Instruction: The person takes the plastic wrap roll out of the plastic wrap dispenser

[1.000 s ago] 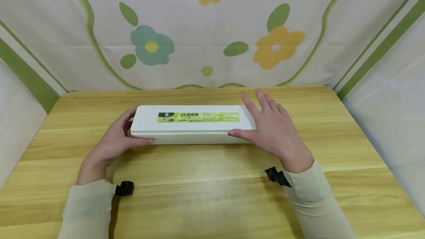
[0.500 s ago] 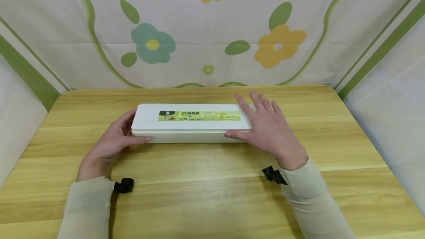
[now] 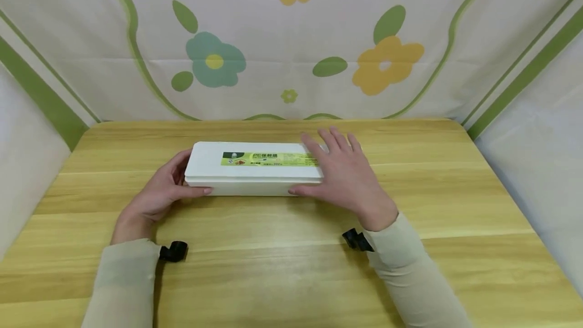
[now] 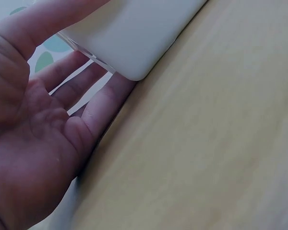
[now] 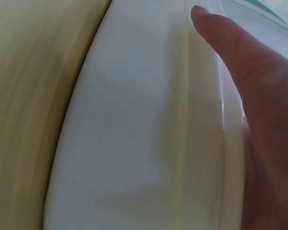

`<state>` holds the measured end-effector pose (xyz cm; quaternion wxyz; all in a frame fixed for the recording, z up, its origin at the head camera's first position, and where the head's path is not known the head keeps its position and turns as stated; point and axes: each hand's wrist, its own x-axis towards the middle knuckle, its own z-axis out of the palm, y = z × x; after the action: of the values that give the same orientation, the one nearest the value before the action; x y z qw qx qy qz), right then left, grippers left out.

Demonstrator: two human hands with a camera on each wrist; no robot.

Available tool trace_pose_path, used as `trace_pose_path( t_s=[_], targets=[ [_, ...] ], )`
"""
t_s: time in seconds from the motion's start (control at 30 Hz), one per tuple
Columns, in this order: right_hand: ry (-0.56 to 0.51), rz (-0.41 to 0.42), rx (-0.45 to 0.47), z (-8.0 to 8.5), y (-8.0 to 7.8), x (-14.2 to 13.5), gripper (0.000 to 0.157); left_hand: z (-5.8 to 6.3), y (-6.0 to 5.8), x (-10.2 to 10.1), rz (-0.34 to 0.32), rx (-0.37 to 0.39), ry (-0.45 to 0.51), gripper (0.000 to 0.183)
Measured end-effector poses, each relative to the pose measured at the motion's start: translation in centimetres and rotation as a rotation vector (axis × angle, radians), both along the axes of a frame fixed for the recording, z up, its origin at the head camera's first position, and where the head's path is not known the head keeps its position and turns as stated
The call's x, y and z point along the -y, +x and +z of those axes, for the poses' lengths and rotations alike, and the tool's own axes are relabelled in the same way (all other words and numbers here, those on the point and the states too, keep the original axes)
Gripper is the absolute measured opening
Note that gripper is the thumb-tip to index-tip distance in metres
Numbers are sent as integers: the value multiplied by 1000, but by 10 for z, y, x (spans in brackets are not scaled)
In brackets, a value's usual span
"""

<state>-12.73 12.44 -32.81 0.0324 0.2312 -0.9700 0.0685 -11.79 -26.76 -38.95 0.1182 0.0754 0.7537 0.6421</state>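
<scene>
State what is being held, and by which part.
The white box, at its left end, in the left grip. The right grip spreads over its right part; whether that also holds it cannot be told.

A smooth, plastic-looking box [image 3: 246,188] sits on a faintly glossy, wood-grained bench [image 3: 273,277], with matt cloth [image 3: 282,34] (lightly creased) behind its far edge.

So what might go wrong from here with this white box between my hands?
Your right hand is spread over the lid of the PE cling film box, thumb near the lid's edge; uneven pressure might shift the lid. Your left hand holds just one end, so the box could swivel on the wooden tabletop. One left finger sits low by the box's corner and might get pinched.
</scene>
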Motion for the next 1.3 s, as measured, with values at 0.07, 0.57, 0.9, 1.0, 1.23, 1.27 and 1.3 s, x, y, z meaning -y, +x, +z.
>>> trace_pose_path(
  t_s=[0.07,0.57,0.9,1.0,1.23,1.27,1.3],
  targets=[
    [-15,18,-15,1,-1,8,110,0,-1,-2,1,8,-5,95],
    [45,65,-12,3,1,84,109,-1,-1,-1,21,20,6,97],
    [173,67,-176,-9,7,123,103,0,-1,-4,21,36,-6,97],
    [191,40,-231,-13,7,126,104,0,-1,-5,24,36,-14,97],
    [181,26,-359,-21,6,127,95,-1,-1,-6,23,27,-13,96],
    [176,27,-381,-23,5,127,93,-1,-1,-6,22,25,-11,95],
    [175,28,-393,-23,5,127,92,-1,-1,-6,21,22,-9,95]
  ],
)
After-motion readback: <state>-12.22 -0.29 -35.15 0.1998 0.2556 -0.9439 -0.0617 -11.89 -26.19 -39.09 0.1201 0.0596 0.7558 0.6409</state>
